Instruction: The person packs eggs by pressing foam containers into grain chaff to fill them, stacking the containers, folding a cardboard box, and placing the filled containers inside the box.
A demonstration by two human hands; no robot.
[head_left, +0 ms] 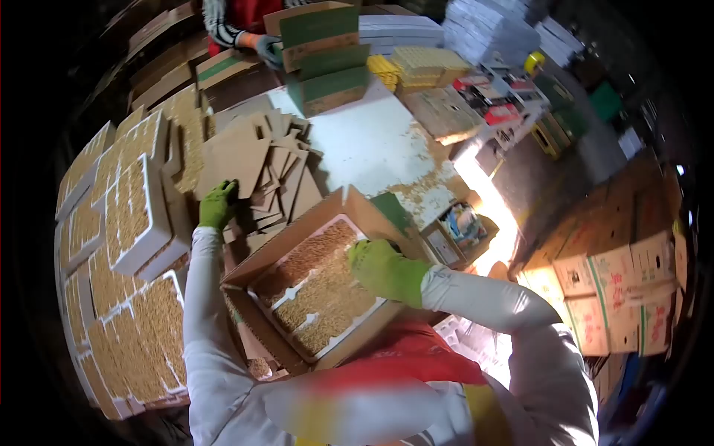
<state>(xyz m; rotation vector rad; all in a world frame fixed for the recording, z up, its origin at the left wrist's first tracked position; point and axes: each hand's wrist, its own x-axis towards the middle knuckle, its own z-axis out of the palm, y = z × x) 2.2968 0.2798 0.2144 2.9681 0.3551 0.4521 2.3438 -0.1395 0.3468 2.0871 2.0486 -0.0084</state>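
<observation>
My left hand (218, 204), in a green glove, reaches out at the edge of a loose pile of flat cardboard pieces (239, 157); whether it grips one is hidden. My right hand (387, 271), also gloved in green, is over the right part of an open cardboard box (303, 366), its fingertips hidden against the contents. Inside the box sits a white foam tray (341, 340) filled with small brown and tan pieces (327, 286).
Foam trays (141, 212) of tan pieces are stacked at left. Beyond the white table (357, 137), a co-worker's gloved hand (266, 50) touches a green-and-brown box (327, 82). A small box (465, 227) lies right of mine; printed cartons (613, 293) stand far right.
</observation>
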